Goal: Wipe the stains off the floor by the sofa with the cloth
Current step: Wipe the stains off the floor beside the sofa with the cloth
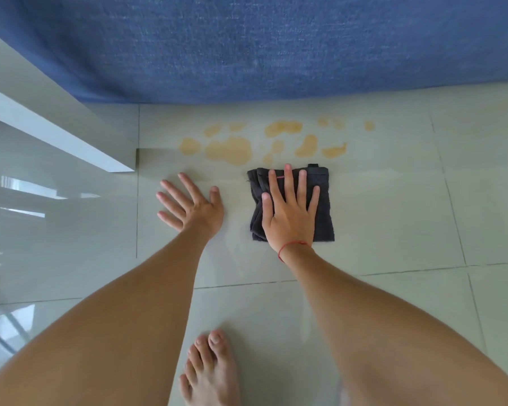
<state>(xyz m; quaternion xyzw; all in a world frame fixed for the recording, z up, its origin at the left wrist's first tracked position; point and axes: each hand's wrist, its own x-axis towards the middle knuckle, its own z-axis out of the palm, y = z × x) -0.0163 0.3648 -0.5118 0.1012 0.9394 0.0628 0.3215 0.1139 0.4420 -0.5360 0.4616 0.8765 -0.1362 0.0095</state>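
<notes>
Several yellow-brown stains (264,140) lie on the floor (393,218) just beyond both my hands, in front of the blue sofa (261,45). Starting at my left, a white panel (56,124) ends near my left hand (192,205), which is flat on the tile, fingers spread wide, holding nothing, apart from the nearest blotch. If I lean on it and the tile is damp, I judge it could slide and smear that patch. To its right, my right hand (291,206) presses flat, fingers spread, on the dark folded cloth (324,209); it grips nothing, only pins the cloth down. The cloth's far edge sits just short of the stains, nearly touching the closest one. Pushing forward with an open palm, I think the folds may bunch or slip out, leaving streaks. Further right, the small outlying spots are easy to miss, and an overlong stroke could drag dirty liquid onto the sofa fabric
</notes>
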